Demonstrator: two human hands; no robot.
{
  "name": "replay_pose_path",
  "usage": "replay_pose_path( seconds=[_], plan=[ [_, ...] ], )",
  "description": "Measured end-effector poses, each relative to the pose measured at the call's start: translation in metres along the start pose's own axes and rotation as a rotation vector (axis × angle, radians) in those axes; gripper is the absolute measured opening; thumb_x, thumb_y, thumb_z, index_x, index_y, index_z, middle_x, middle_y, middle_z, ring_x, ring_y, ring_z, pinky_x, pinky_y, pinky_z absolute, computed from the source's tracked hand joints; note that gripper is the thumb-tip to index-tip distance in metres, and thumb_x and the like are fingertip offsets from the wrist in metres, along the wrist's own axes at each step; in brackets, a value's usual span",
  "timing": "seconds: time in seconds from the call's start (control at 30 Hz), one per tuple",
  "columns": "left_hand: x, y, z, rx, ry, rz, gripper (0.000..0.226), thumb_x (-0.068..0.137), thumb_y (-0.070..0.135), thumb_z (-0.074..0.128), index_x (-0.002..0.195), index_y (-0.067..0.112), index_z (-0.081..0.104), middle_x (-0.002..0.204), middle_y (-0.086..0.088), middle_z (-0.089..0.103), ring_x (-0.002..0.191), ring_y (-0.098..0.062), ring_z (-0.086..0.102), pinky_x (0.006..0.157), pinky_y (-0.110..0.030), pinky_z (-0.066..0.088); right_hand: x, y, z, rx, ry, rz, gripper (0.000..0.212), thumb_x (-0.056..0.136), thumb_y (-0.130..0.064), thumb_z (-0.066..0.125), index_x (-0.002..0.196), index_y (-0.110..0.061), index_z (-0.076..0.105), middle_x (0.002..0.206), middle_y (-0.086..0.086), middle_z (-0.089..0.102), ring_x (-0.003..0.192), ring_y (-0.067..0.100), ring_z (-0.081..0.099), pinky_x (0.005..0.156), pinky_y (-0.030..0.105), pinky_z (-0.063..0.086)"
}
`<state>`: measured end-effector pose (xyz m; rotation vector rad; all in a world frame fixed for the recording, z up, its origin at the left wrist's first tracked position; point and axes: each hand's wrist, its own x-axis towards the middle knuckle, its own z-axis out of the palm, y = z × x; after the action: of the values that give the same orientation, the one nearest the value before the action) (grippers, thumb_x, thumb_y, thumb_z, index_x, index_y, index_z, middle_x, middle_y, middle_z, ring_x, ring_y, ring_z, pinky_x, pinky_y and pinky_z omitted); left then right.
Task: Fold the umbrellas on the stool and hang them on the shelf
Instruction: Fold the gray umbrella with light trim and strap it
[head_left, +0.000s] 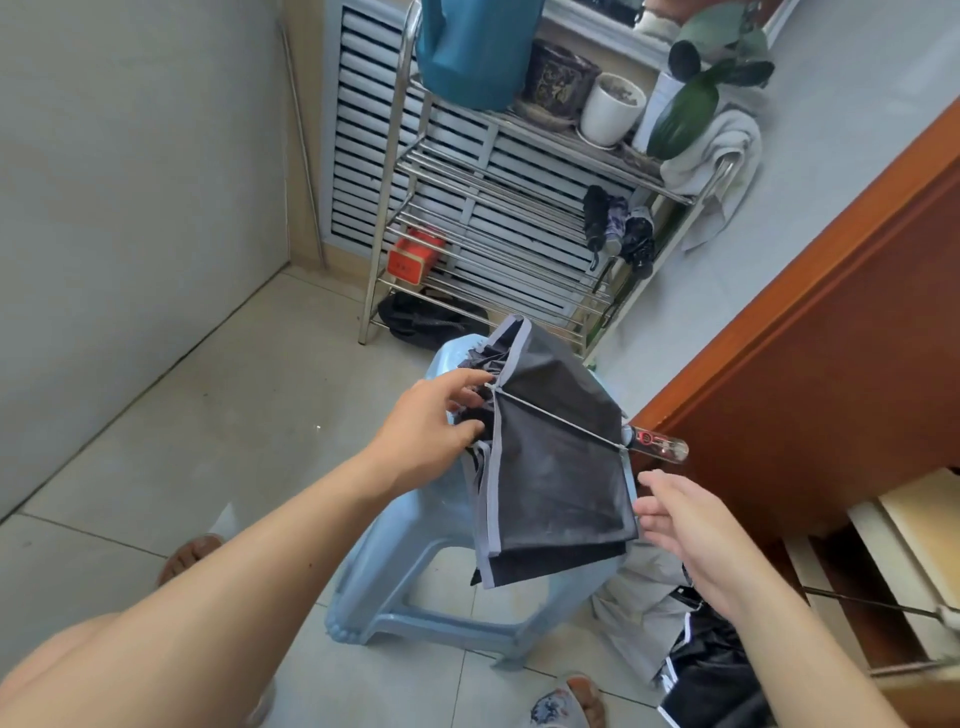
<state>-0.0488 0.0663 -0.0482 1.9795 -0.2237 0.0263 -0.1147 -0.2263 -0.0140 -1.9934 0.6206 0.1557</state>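
**Collapsed umbrella held level above the stool**

The black umbrella with grey edging hangs in the air over the pale blue plastic stool, not resting on it. Its long axis runs roughly level from upper left to lower right, along the thin metal rib that crosses the cloth. The clear handle with a red mark points right, toward the brown wooden cabinet; the bunched top end points left. Loose panels of cloth droop below the shaft, unfolded.

The left hand holds the bunched left end, fingers curled into the cloth with the tips buried among the folds. The right hand is spread, fingers straight and relaxed, at the cloth's lower right corner; whether the fingertips touch the edge or sit just beside it cannot be told.

Behind the stool stands the metal shelf, with three folded umbrellas hanging from its right side. The shaft of the held umbrella is hidden by its cloth. Grey and black fabric lies on the floor at the lower right, partly covered by the right forearm; what it is cannot be made out.
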Motion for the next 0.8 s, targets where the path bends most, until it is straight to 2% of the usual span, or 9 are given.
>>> replay_pose_path(
  seconds=[0.13, 0.27, 0.33, 0.4, 0.53, 0.6, 0.67, 0.73, 0.8],
  plan=[
    [-0.004, 0.009, 0.002, 0.01, 0.004, 0.112, 0.065, 0.087, 0.002, 0.067, 0.132, 0.049, 0.063, 0.101, 0.025, 0.071, 0.107, 0.008, 0.057, 0.092, -0.017, 0.043, -0.014, 0.01, 0.003, 0.134, -0.031, -0.103, 0.027, 0.107, -0.023, 0.051, 0.132, -0.02, 0.06, 0.111, 0.014, 0.073, 0.101, 0.023, 0.067, 0.099, 0.043, 0.055],
    [-0.003, 0.009, 0.006, 0.067, 0.064, 0.139, 0.06, 0.088, 0.003, 0.07, 0.133, 0.042, 0.063, 0.086, 0.02, 0.071, 0.093, 0.004, 0.052, 0.088, -0.025, 0.043, -0.02, 0.016, -0.003, 0.169, -0.039, -0.149, 0.036, 0.105, -0.024, 0.055, 0.14, -0.024, 0.055, 0.111, 0.004, 0.075, 0.111, 0.02, 0.067, 0.103, 0.04, 0.051],
    [-0.002, 0.009, 0.006, 0.1, 0.05, 0.132, 0.051, 0.091, 0.008, 0.069, 0.131, 0.038, 0.064, 0.086, 0.015, 0.07, 0.094, -0.004, 0.052, 0.085, -0.028, 0.041, -0.023, 0.02, 0.0, 0.084, -0.048, -0.115, 0.037, 0.104, -0.022, 0.058, 0.14, -0.028, 0.054, 0.11, 0.0, 0.075, 0.11, 0.015, 0.067, 0.105, 0.038, 0.05],
    [-0.003, 0.008, 0.006, 0.144, 0.028, 0.14, 0.048, 0.092, 0.01, 0.068, 0.131, 0.037, 0.065, 0.087, 0.014, 0.07, 0.097, -0.008, 0.052, 0.086, -0.031, 0.043, -0.024, 0.023, 0.003, 0.037, 0.025, -0.099, 0.04, 0.103, -0.022, 0.059, 0.142, -0.028, 0.051, 0.112, -0.003, 0.071, 0.109, 0.013, 0.066, 0.104, 0.037, 0.051],
    [-0.004, 0.009, 0.01, 0.034, 0.069, 0.141, 0.052, 0.088, 0.005, 0.067, 0.123, 0.043, 0.068, 0.088, 0.021, 0.071, 0.097, -0.002, 0.057, 0.084, -0.012, 0.042, -0.025, 0.027, 0.01, 0.207, 0.006, -0.091, 0.033, 0.101, -0.016, 0.061, 0.133, -0.023, 0.061, 0.1, 0.004, 0.076, 0.105, 0.018, 0.07, 0.102, 0.037, 0.052],
    [-0.004, 0.007, 0.012, -0.064, 0.08, 0.094, 0.051, 0.085, 0.002, 0.067, 0.117, 0.041, 0.071, 0.088, 0.015, 0.074, 0.092, -0.003, 0.066, 0.085, -0.02, 0.051, -0.027, 0.024, 0.013, 0.215, 0.003, -0.096, 0.033, 0.1, -0.019, 0.063, 0.133, -0.023, 0.061, 0.09, 0.002, 0.074, 0.101, 0.018, 0.07, 0.103, 0.038, 0.051],
    [-0.003, 0.005, 0.013, -0.1, 0.09, 0.057, 0.046, 0.084, -0.002, 0.067, 0.11, 0.035, 0.073, 0.086, 0.009, 0.075, 0.082, -0.004, 0.069, 0.08, -0.027, 0.056, -0.029, 0.02, 0.015, 0.163, -0.009, -0.077, 0.035, 0.1, -0.022, 0.065, 0.133, -0.028, 0.058, 0.096, 0.001, 0.073, 0.103, 0.015, 0.068, 0.104, 0.035, 0.049],
    [-0.003, 0.007, 0.011, -0.091, 0.104, 0.041, 0.04, 0.085, -0.004, 0.068, 0.105, 0.031, 0.073, 0.085, 0.005, 0.072, 0.069, 0.002, 0.063, 0.066, -0.014, 0.048, -0.029, 0.019, 0.016, 0.111, -0.044, -0.05, 0.041, 0.098, -0.021, 0.068, 0.135, -0.032, 0.054, 0.104, 0.003, 0.075, 0.107, 0.014, 0.066, 0.107, 0.037, 0.046],
    [-0.004, 0.008, 0.009, -0.097, 0.12, 0.043, 0.036, 0.084, -0.005, 0.07, 0.101, 0.026, 0.072, 0.086, -0.001, 0.071, 0.062, 0.005, 0.057, 0.06, -0.007, 0.04, -0.027, 0.02, 0.013, 0.125, -0.032, -0.03, 0.043, 0.096, -0.011, 0.069, 0.135, -0.023, 0.058, 0.104, 0.007, 0.076, 0.101, 0.015, 0.068, 0.098, 0.036, 0.05]
  ],
)
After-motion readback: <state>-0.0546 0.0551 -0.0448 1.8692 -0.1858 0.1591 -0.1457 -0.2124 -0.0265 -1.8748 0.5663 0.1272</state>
